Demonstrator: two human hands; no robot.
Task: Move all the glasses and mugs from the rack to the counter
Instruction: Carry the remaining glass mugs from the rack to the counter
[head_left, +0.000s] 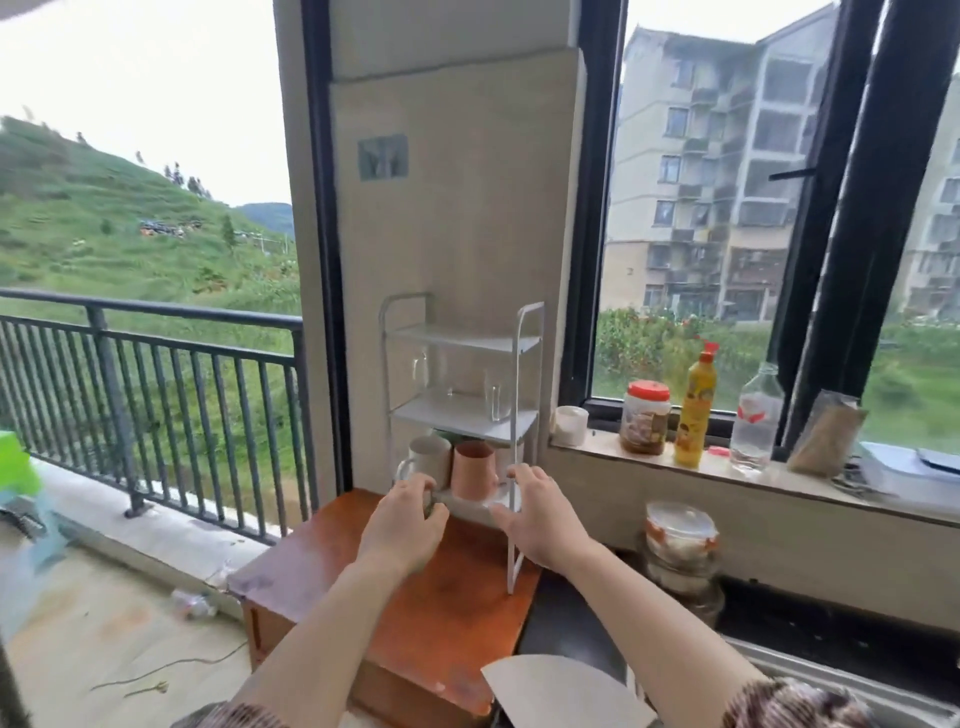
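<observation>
Patterned sleeves (789, 706) at the bottom edge, both my forearms stretched forward over the wooden cabinet (441, 613). White three-shelf rack (519, 364) stands on the cabinet's far part, against the wall pillar.

My left hand (402, 525) is at the front of the bottom shelf, just below the handle of the white mug (432, 456). Its fingers are curled in toward the thumb with a small gap between. Can't tell if anything is pinched there or if they touch the handle.

My right hand (535, 514) is beside the rack's front right post, fingers spread and loosely bent, thumb apart, gripping nothing. Fingertips are near the post; contact unclear.

Bottom shelf: white mug on the left, pink mug (474, 467) just beside it on the right, both upright. Middle shelf: clear glass mug (431, 374) toward the back left, clear glass (497, 401) at the front right, both upright. All four sit on the rack.

Window sill (779, 480) to the right carries a white cup (570, 426), red-lidded jar (645, 423), yellow bottle (698, 410), clear bottle (756, 421) and a leaning bag (826, 434). Stacked lidded containers (680, 535) stand below the sill. Balcony railing (156, 364) is at far left.
</observation>
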